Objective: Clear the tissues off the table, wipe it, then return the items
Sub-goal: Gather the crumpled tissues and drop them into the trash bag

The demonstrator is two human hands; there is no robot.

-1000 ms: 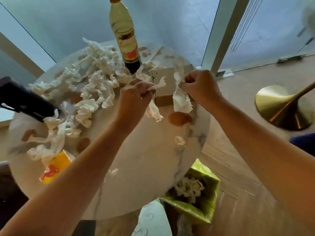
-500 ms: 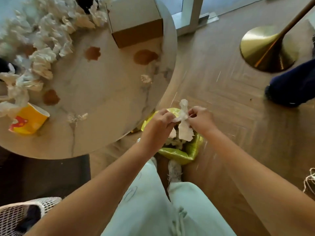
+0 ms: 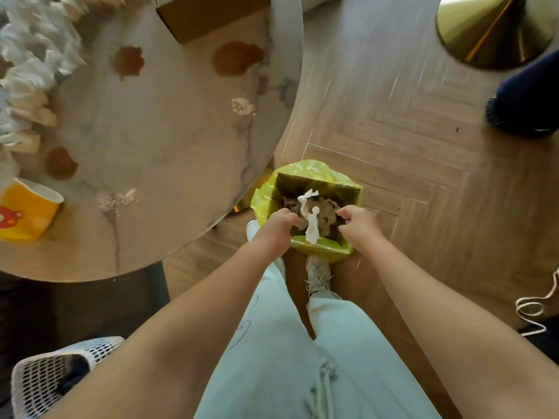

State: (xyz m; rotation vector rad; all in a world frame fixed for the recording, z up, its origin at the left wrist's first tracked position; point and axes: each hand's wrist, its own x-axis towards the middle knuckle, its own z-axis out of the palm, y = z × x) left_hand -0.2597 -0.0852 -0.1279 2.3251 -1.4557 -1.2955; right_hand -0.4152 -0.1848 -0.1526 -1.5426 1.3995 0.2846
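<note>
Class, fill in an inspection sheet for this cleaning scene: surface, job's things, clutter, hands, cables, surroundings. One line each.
Surface: round marble table with brown stains.
Job's things: crumpled tissues piled at the table's left; one tissue over the green-lined bin.
Clutter: yellow cup and cardboard box on the table.
Hands: left hand and right hand above the bin; whether either holds the tissue is unclear.
Cables: white cord on the floor, right.
Surroundings: wood floor, brass base, white mesh basket.
</note>
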